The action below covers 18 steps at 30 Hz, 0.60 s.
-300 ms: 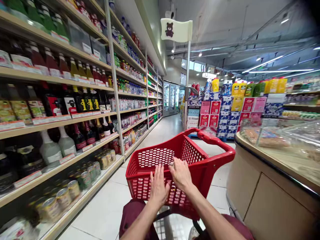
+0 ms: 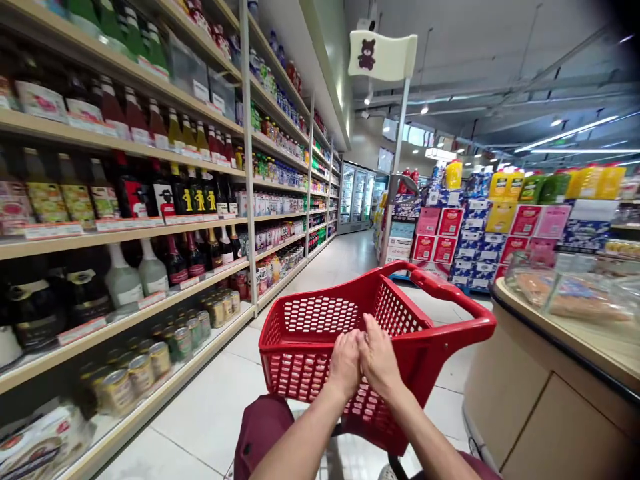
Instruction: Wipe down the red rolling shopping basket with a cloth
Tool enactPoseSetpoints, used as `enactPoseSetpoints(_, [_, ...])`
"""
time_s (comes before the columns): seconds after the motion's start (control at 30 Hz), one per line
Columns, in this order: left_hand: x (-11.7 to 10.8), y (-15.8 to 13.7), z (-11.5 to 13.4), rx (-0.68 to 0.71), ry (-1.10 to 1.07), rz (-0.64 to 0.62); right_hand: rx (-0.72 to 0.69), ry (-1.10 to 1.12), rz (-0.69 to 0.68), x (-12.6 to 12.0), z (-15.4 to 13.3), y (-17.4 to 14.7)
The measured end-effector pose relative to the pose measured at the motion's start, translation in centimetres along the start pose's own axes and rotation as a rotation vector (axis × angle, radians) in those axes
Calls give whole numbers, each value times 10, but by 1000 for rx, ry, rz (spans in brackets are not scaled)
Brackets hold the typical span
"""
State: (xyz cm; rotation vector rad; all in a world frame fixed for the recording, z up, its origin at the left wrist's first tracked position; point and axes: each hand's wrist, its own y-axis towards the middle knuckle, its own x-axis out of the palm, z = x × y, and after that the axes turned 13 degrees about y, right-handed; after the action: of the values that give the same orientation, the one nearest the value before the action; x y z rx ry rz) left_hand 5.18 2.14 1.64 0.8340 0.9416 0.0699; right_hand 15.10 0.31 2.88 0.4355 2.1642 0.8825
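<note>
My left hand [image 2: 345, 363] and my right hand [image 2: 379, 355] meet in front of the red shopping cart [image 2: 430, 360], fingertips side by side and touching. The left fingers are curled in, and whatever they may hold is hidden. On the right hand the fingers are stretched upward, partly covered by the left. Behind both hands is the perforated wall of the cart basket; I cannot tell whether they touch it. The cart stands at an angle, its handle [image 2: 453, 293] toward the right, and no hand is on the handle.
Shelves of bottles [image 2: 190, 197] and cans [image 2: 143, 370] line the left side. A rounded counter [image 2: 520, 373] with covered food stands close on the right. Stacked drink boxes [image 2: 445, 233] and a pole with a bear flag [image 2: 385, 57] are ahead. White tiled floor [image 2: 185, 427] runs between.
My left hand has moved right and its flat fingers have curled in. The right fingers have straightened upward, and the hands now touch. The view has turned slightly left.
</note>
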Motion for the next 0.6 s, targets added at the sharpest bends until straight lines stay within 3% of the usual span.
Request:
enactPoseSetpoints(0.1, [-24,-17,-38,47,198,-16,-131,-112,69,-14,23,-8])
enactPoseSetpoints(0.2, [-62,-45,-97,-81,392,59,-230,-212,60,-23,31,-16])
enactPoseSetpoints(0.27, [-78,-57,-123,-183,483,120,-231,-263,65,-22,26,-18])
enactPoseSetpoints(0.33, [-76,-57,-125,-177,525,142,-216,-300,63,-18,16,-18])
enactPoseSetpoints(0.5, [-44,-39,-81,15,464,83,-227,-350,3,-13,5,-11])
enactPoseSetpoints(0.6, [-57,-48,-97,-62,472,112,-222,-381,19,-21,11,-7])
